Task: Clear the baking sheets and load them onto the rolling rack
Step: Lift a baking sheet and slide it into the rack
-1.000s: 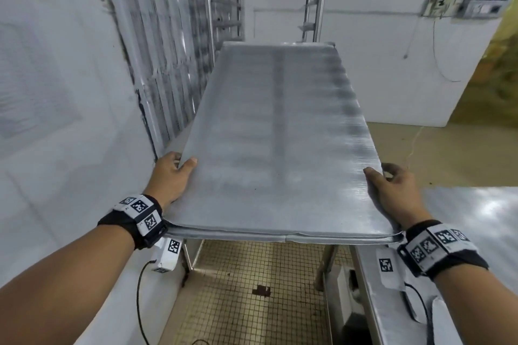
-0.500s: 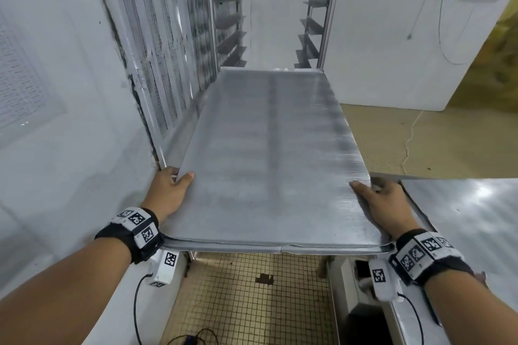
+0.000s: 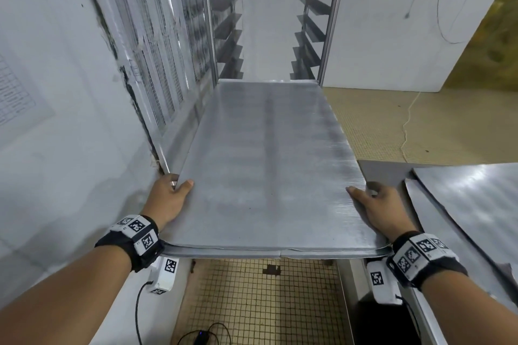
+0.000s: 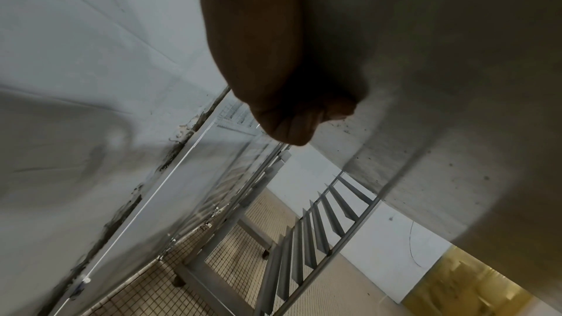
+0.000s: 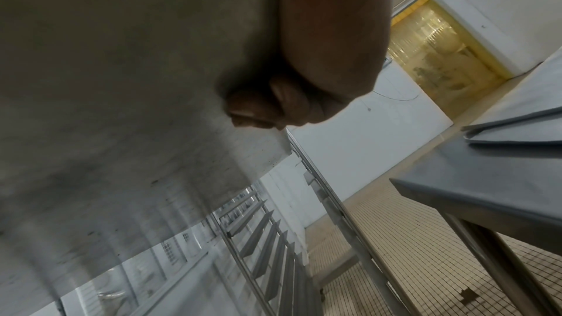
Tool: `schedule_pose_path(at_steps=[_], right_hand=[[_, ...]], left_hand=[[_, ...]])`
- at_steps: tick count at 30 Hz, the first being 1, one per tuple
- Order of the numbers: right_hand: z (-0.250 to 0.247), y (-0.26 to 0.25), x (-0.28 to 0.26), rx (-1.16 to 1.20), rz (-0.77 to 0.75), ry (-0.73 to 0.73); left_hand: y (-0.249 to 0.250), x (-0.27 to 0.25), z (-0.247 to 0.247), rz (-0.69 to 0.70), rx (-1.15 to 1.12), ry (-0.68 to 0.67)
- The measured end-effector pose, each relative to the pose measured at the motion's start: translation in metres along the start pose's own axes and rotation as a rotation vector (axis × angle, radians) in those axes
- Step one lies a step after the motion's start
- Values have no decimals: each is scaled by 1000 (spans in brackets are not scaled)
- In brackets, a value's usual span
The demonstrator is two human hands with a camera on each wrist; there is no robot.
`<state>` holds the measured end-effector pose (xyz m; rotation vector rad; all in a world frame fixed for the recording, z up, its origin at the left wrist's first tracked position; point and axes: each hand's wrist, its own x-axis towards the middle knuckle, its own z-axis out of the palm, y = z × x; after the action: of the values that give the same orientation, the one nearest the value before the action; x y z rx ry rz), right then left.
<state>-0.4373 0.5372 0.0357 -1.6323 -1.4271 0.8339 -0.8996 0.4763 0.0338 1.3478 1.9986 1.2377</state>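
I hold a large bare metal baking sheet (image 3: pixel 269 165) level in front of me. My left hand (image 3: pixel 171 193) grips its left long edge, thumb on top and fingers curled under it (image 4: pixel 292 126). My right hand (image 3: pixel 375 204) grips the right long edge the same way, fingers curled under the sheet's underside (image 5: pixel 136 81). The sheet's far end sits at the open front of the rolling rack (image 3: pixel 322 22), between its two posts. Angled rails (image 3: pixel 227 28) run up both sides of the rack. Whether the far end rests on a rail is hidden.
A steel table (image 3: pixel 392 173) stands at my right with more baking sheets (image 3: pixel 476 204) lying on it. A white wall and a meshed window (image 3: pixel 157 36) close in on the left. Tiled floor (image 3: pixel 263 302) and a black cable lie below.
The view has tipped down and the sheet's far end has dropped lower along the rack, past several rails. Both hands keep the same hold on the edges.
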Motion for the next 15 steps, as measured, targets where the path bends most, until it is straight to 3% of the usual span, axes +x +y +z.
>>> schedule_pose_path(at_steps=[15], right_hand=[[31,-4,34,-72,-40,35]], left_hand=[[-17,50,16,-87,18,-14]])
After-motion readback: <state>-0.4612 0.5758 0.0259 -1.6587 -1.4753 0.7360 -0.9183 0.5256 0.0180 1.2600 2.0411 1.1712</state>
